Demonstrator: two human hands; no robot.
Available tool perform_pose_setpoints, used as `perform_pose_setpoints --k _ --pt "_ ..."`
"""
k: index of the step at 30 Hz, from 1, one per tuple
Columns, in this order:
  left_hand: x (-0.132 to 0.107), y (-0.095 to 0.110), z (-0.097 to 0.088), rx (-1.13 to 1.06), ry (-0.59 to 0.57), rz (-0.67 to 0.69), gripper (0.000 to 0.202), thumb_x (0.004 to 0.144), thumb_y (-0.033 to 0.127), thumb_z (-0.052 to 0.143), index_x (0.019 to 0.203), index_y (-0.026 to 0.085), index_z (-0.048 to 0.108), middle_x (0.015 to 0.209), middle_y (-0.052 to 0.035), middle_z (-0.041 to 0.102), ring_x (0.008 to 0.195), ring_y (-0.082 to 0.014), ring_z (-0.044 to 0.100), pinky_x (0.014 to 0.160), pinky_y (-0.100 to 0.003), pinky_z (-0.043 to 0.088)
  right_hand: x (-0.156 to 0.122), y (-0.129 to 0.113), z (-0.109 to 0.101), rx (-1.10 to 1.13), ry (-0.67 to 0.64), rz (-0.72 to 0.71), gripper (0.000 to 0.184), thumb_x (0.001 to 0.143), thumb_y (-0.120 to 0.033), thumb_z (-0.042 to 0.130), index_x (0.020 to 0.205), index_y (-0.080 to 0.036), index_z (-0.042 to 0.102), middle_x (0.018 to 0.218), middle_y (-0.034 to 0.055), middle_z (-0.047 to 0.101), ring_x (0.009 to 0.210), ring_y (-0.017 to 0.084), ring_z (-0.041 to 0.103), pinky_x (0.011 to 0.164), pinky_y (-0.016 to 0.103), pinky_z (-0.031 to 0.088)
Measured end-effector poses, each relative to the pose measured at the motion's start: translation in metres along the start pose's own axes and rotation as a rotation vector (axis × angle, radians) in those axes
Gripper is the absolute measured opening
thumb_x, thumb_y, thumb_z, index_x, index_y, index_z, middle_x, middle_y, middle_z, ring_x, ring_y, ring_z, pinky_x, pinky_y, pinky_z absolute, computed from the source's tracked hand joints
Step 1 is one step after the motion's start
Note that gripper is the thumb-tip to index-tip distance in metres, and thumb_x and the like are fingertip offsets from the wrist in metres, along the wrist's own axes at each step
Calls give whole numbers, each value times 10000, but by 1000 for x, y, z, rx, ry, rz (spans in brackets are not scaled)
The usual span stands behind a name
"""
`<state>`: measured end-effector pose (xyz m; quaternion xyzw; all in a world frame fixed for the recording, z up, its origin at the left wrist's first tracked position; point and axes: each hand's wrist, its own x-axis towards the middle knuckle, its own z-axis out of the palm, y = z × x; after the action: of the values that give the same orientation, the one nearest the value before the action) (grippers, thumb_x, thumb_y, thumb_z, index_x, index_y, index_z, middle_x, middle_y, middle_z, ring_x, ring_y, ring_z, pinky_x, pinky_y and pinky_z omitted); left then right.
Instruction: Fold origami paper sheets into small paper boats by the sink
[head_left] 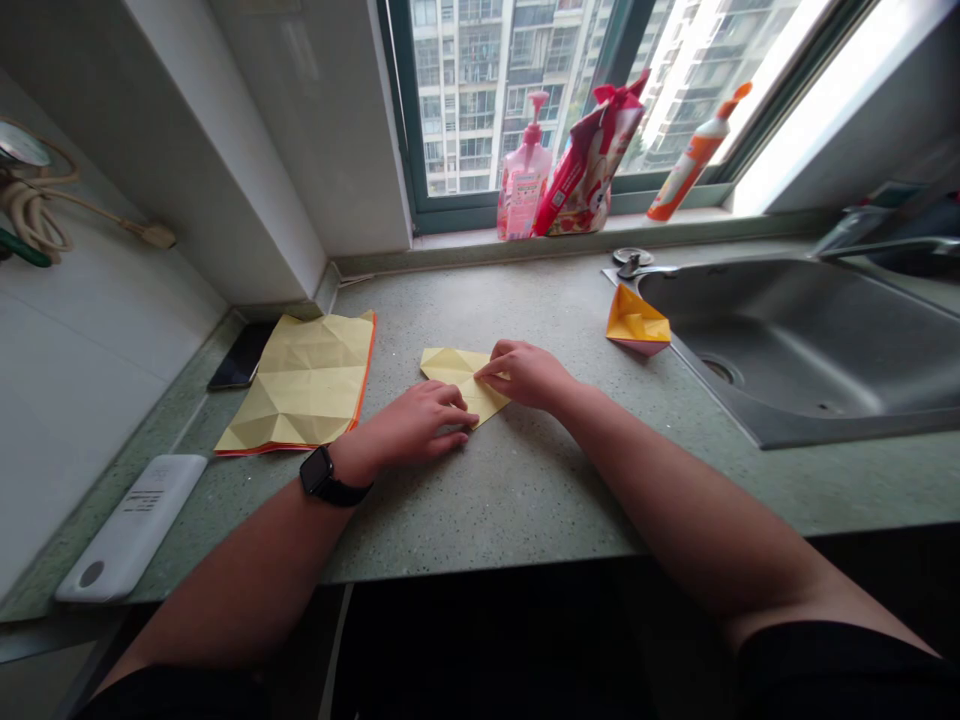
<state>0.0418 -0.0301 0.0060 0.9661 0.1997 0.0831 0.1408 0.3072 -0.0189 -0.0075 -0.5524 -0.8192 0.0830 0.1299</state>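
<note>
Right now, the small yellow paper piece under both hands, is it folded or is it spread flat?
Folded: the yellow paper makes a small pointed shape with creases and layers, pressed under the left hand and the right hand.

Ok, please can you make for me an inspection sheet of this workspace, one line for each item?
surface: speckled green stone countertop, dry-looking, with paper lying on it.
job's things: folded yellow paper under both hands; creased yellow sheet with orange edge to its left; folded yellow-and-pink paper piece beside the sink.
clutter: black smartphone; white rectangular device; pink pump bottle, red-and-white bag and orange squeeze bottle on the windowsill.
hands: left hand, wearing black watch, and right hand both press the folded paper.
cables: coiled beige cord with plug, upper left.
surroundings: steel sink; window facing apartment towers.
</note>
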Motion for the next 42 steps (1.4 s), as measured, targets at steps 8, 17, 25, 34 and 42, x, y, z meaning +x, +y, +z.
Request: perform_pose_setpoints --k 8,17,25,34,42 --pt "-1 -1 0 5 63 -6 184 1036 281 726 1184 269 836 1213 -79 741 1099 -255 679 1020 -423 516 3 13 6 -61 199 -39 238 1001 -220 691 1125 -276 886 1123 108 774 994 263 685 920 407 542" --pt "0 -14 -3 48 64 -108 119 1002 299 774 942 204 738 1195 -60 782 1094 -257 707 1157 -512 457 1 9 9 43 119 -305 151 982 -248 758 988 -331 885 1197 22 838 1120 258 716 1003 438 530" --pt "-2 -15 -3 79 79 -147 242 982 368 808 1174 228 759 1204 -68 779 1105 -268 703 1073 -458 505 4 11 8 84 57 -262 179 1011 -223 697 1038 -273 867 1177 56 850 1066 236 758 996 404 557" --pt "-3 -19 -3 130 104 -132 171 1035 354 711 1104 226 801 1181 -79 780 1084 -273 703 1023 -460 519 2 6 5 61 33 -150 239 1024 -200 643 1152 -279 828 1139 58 840 1030 227 758 894 350 563" --pt "-6 -25 -5 154 128 -182 233 1043 170 573 1086 218 797 1175 -82 787 1103 -254 681 1036 -445 516 2 12 7 37 98 -204 645 788 103 562 1216 -293 837 1343 38 800 1246 252 688 1122 427 521"
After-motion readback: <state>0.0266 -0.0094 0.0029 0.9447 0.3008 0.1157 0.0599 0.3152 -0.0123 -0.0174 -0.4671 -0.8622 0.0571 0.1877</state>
